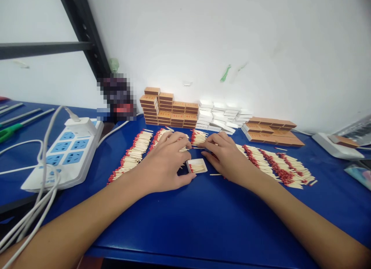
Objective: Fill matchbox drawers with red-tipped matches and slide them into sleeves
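A small white matchbox tray [204, 170] lies on the blue table, partly filled with red-tipped matches [197, 168]. My left hand [165, 164] curls around its left end, thumb at the near corner and index finger at the far one. Just beyond the tray, my right hand [224, 155] has its thumb and index finger bent close together at a loose match [198, 148]. Another pile of matches [198, 137] lies behind the fingertips. Several rows of matches [136, 151] spread left of my hands, and more rows [275, 164] lie to the right, partly covered by my right hand.
Orange-brown matchboxes [164, 115] stand stacked along the wall, beside white trays [205, 116] and brown box sleeves [272, 132]. A power strip [72, 149] with white cables [43, 199] occupies the left. Another white strip [337, 146] sits at the right.
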The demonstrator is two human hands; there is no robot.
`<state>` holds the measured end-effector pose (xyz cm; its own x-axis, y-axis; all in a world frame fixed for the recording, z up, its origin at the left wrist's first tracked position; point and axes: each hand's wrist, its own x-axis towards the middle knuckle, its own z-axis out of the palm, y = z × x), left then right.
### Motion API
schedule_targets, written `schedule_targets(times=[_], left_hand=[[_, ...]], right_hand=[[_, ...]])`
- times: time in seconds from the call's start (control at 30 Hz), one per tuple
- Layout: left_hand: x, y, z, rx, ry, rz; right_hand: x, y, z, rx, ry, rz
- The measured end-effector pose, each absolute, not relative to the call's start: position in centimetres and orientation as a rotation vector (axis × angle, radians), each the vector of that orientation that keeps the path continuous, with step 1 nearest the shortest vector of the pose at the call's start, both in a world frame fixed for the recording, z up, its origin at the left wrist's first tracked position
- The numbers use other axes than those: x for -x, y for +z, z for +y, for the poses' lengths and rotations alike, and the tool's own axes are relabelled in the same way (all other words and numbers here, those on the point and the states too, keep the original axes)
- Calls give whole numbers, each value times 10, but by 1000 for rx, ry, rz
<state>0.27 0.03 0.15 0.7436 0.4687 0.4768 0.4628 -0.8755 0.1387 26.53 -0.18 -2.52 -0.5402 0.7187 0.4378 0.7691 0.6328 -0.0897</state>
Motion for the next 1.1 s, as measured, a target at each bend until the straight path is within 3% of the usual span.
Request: schedule_targets(times=[1.1], left_hand=[[-2,2,0,-2916,792,795]], right_hand=[[-247,1,-33,1054,-46,-2555]])
